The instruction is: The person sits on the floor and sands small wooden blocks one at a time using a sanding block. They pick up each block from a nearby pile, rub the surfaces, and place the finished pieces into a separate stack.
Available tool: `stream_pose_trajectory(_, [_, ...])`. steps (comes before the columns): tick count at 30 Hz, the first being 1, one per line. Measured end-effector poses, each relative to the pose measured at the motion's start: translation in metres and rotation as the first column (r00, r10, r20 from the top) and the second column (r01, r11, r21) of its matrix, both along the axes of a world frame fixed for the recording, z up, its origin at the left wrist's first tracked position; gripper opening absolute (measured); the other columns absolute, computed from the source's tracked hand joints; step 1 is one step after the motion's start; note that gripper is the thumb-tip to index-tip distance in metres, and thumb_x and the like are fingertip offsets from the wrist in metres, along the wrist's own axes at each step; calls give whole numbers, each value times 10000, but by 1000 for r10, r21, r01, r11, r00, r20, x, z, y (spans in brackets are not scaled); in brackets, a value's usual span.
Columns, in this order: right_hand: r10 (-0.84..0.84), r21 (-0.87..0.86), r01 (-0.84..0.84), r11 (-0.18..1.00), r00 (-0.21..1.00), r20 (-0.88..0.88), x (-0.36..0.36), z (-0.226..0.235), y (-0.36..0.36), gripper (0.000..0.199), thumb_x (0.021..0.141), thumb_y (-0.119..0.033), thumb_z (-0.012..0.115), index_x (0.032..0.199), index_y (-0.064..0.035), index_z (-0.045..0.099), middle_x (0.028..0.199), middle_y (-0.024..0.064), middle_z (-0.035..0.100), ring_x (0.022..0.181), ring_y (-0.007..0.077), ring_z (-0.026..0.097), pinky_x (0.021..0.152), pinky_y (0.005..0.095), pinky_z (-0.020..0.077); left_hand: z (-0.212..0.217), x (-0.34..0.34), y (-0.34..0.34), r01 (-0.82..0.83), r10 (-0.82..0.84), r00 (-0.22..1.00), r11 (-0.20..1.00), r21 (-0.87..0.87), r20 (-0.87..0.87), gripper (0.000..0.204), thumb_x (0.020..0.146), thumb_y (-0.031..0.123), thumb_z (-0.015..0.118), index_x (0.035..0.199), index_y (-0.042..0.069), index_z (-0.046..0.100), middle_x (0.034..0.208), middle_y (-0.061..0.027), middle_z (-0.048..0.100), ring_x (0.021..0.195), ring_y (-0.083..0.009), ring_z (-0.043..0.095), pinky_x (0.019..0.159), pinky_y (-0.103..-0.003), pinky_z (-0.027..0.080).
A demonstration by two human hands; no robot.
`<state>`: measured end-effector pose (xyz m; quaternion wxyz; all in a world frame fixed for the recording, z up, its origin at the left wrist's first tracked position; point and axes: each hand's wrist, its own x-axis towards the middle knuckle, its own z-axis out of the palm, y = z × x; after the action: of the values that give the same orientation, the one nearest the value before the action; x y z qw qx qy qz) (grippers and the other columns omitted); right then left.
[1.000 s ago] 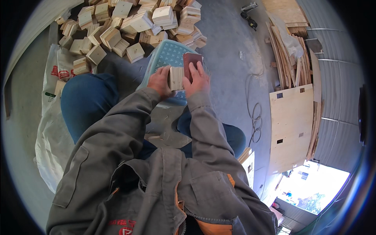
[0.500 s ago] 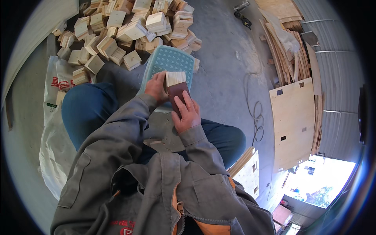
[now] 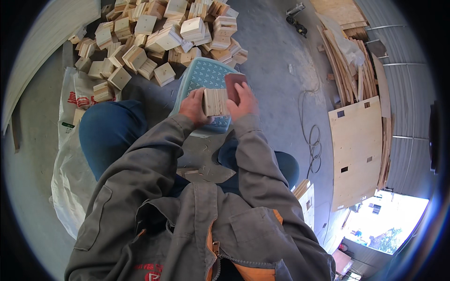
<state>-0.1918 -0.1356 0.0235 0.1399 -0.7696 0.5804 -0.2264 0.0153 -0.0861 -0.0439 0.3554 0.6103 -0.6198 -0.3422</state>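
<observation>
My left hand grips a layered plywood block from its left side, over a light-blue plastic stool with a studded top. The striped edge of the block faces up. In my right hand is a reddish-brown sanding block, with the fingers bent over its right side. It is tilted against the right side of the plywood block; whether the two touch I cannot tell.
Beyond the stool a large heap of similar plywood blocks covers the floor. A white plastic sack lies at left. To the right are a looped cable, leaning plywood sheets and a power tool.
The sanding block has gone from the plywood block's near side to its right side, with my right hand. The plywood block has moved slightly nearer.
</observation>
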Motion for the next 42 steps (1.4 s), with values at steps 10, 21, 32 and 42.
stream_pose_trajectory(10, [-355,54,359,932,869,345,-152,33,56,684,809,-175,866,1446,-53,649,1464,198,660,1337,339,653,1113,428,529,-1,4,-4,26,-20,986,999,37,-163,1134,709,377,977,1623,93,369,1531,-233,489,1452,-401,485,1225,-459,409])
stream_pose_trajectory(21, [-382,192,337,922,877,291,-116,21,79,722,807,-278,870,1457,-62,641,1441,185,667,1322,336,653,1101,425,538,-1,5,2,33,-32,967,999,-2,-252,872,716,288,984,1432,82,531,1423,-178,502,1366,-359,523,1166,-445,472])
stream_pose_trajectory(32, [-263,279,181,943,920,290,-81,21,84,716,818,-265,851,1462,-57,614,1502,197,610,1379,367,598,1165,426,490,-12,1,6,99,-100,960,995,-18,-263,895,689,185,977,1438,65,503,1420,-176,504,1346,-335,550,1142,-439,507])
stream_pose_trajectory(42, [-211,260,144,955,945,251,-81,23,84,708,825,-242,858,1459,-47,612,1506,198,605,1376,373,599,1163,415,492,-10,3,-1,205,-64,891,940,272,-449,1385,643,90,984,1704,6,97,1621,-248,444,1406,-334,558,1157,-453,500])
